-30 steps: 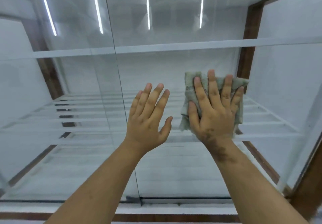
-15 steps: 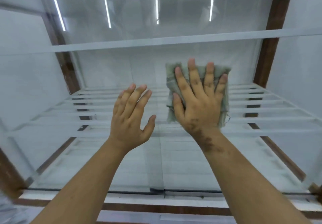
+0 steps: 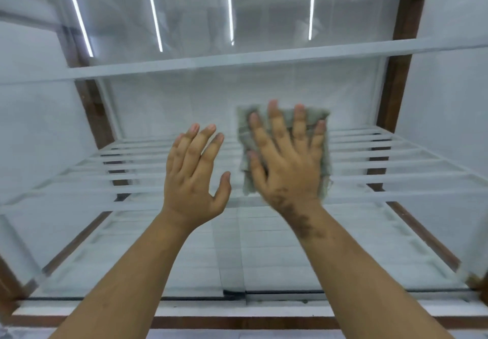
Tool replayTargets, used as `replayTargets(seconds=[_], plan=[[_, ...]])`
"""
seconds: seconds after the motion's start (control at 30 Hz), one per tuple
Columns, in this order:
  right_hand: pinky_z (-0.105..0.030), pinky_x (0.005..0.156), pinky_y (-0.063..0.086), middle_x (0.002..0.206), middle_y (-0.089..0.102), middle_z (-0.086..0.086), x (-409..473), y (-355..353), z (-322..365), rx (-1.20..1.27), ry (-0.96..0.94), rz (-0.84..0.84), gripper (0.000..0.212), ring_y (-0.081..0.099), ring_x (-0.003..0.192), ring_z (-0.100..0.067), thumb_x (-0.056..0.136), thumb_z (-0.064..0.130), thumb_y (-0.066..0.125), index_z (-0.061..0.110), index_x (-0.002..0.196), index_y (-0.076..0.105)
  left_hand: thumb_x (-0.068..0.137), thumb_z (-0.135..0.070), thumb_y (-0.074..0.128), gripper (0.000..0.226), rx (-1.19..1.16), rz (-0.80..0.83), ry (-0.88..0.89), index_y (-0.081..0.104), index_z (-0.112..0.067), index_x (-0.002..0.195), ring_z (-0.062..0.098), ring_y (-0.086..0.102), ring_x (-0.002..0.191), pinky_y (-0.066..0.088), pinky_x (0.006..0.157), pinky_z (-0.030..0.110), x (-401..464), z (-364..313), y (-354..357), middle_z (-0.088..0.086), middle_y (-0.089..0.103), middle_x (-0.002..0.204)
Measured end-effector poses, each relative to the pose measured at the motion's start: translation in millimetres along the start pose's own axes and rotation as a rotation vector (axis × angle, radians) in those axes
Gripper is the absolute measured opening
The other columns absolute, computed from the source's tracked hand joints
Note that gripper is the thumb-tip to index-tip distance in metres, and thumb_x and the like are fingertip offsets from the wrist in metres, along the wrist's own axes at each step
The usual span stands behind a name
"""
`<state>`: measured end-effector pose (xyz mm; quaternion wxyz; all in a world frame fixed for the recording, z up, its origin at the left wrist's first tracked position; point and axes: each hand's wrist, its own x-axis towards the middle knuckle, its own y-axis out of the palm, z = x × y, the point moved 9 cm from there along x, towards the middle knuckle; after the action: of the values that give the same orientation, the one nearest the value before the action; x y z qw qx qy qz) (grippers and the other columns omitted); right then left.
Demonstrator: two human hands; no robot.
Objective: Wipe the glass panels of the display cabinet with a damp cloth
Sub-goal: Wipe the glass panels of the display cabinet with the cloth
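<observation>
Against glass panel [image 3: 277, 246], cloth [image 3: 313, 119] under right hand [image 3: 287, 164]

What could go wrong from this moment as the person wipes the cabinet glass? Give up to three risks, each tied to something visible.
1. The bare left hand lies flat against the clear glass panel, so it may leave fresh fingerprints.
2. The right hand only presses the crumpled grey-green cloth with straight fingers, so the cloth could slip.
3. Both hands push on the glass; hard pressure might strain the panel.
</observation>
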<state>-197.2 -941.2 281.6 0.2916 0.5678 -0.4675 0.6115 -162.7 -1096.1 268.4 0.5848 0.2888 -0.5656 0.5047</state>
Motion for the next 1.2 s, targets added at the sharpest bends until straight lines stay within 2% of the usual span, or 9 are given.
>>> replayTargets(seconds=[0.1, 0.2, 0.33, 0.43, 0.6, 0.7, 0.87, 0.97, 1.2], plan=[[-0.062, 0.126, 0.005, 0.167, 0.032, -0.001, -42, 7, 7, -0.012, -0.156, 0.034, 0.056, 0.023, 0.156, -0.036, 0.106, 0.047, 0.044, 0.03, 0.159, 0.04, 0.087, -0.022, 0.064, 0.059, 0.01, -0.037, -0.059, 0.056, 0.004, 0.139, 0.041, 0.037, 0.147, 0.026, 0.123, 0.057, 1, -11, -1, 0.022, 0.051, 0.149], [-0.063, 0.125, 0.011, 0.165, 0.037, 0.001, -100, 2, -37, -0.055, -0.176, 0.024, 0.057, 0.027, 0.155, -0.034, 0.103, 0.05, 0.052, 0.032, 0.156, 0.044, 0.089, -0.022, 0.062, 0.056, -0.003, -0.071, -0.05, 0.055, 0.004, 0.138, 0.042, 0.036, 0.148, 0.027, 0.122, 0.06, -5, -50, 8, 0.023, 0.05, 0.148], [-0.067, 0.124, 0.01, 0.166, 0.034, -0.004, -164, -21, -147, -0.083, -0.091, 0.012, 0.059, 0.021, 0.157, -0.035, 0.103, 0.052, 0.048, 0.032, 0.158, 0.041, 0.088, -0.02, 0.065, 0.055, -0.078, -0.037, 0.047, 0.057, 0.001, 0.139, 0.042, 0.037, 0.148, 0.031, 0.12, 0.061, -18, -131, 51, 0.021, 0.05, 0.15], [-0.07, 0.123, 0.01, 0.165, 0.035, -0.011, -188, -50, -243, -0.104, 0.021, -0.054, 0.059, 0.019, 0.157, -0.041, 0.105, 0.049, 0.041, 0.022, 0.157, 0.04, 0.089, -0.023, 0.064, 0.056, -0.104, -0.053, 0.095, 0.055, -0.003, 0.141, 0.04, 0.038, 0.148, 0.035, 0.116, 0.063, -27, -185, 83, 0.018, 0.049, 0.152], [-0.069, 0.124, 0.008, 0.168, 0.031, -0.01, -153, -94, -340, -0.085, 0.141, -0.169, 0.059, 0.014, 0.158, -0.041, 0.106, 0.042, 0.041, 0.019, 0.16, 0.038, 0.09, -0.032, 0.064, 0.06, -0.03, -0.066, 0.148, 0.055, -0.006, 0.143, 0.036, 0.038, 0.149, 0.033, 0.118, 0.059, -26, -237, 124, 0.015, 0.047, 0.155], [-0.065, 0.126, 0.002, 0.171, 0.022, -0.005, -120, -95, -338, -0.08, 0.145, -0.159, 0.063, 0.008, 0.159, -0.038, 0.104, 0.048, 0.038, 0.026, 0.163, 0.029, 0.089, -0.04, 0.06, 0.064, 0.014, -0.081, 0.107, 0.053, -0.009, 0.145, 0.034, 0.037, 0.148, 0.031, 0.12, 0.053, -17, -243, 136, 0.011, 0.047, 0.155], [-0.061, 0.127, -0.002, 0.173, 0.015, 0.001, -167, -75, -315, -0.152, -0.163, -0.052, 0.067, 0.003, 0.16, -0.031, 0.103, 0.059, 0.029, 0.033, 0.164, 0.021, 0.087, -0.046, 0.054, 0.065, 0.094, -0.102, 0.102, 0.054, -0.01, 0.141, 0.034, 0.041, 0.144, 0.034, 0.113, 0.051, -17, -245, 140, 0.011, 0.049, 0.151], [-0.06, 0.128, -0.003, 0.173, 0.013, 0.002, -190, -83, -348, -0.108, -0.13, -0.039, 0.066, 0.0, 0.161, -0.028, 0.104, 0.059, 0.023, 0.034, 0.164, 0.019, 0.086, -0.046, 0.053, 0.066, 0.097, -0.102, 0.087, 0.053, -0.01, 0.141, 0.033, 0.041, 0.144, 0.035, 0.114, 0.051, -18, -247, 138, 0.01, 0.049, 0.151], [-0.054, 0.125, -0.011, 0.174, 0.013, -0.001, -116, -96, -345, -0.115, 0.015, -0.058, 0.062, 0.001, 0.161, -0.031, 0.107, 0.051, 0.025, 0.03, 0.165, 0.021, 0.087, -0.044, 0.055, 0.063, 0.102, -0.077, 0.038, 0.054, -0.01, 0.14, 0.028, 0.046, 0.139, 0.036, 0.111, 0.046, -4, -252, 129, 0.007, 0.052, 0.147]])
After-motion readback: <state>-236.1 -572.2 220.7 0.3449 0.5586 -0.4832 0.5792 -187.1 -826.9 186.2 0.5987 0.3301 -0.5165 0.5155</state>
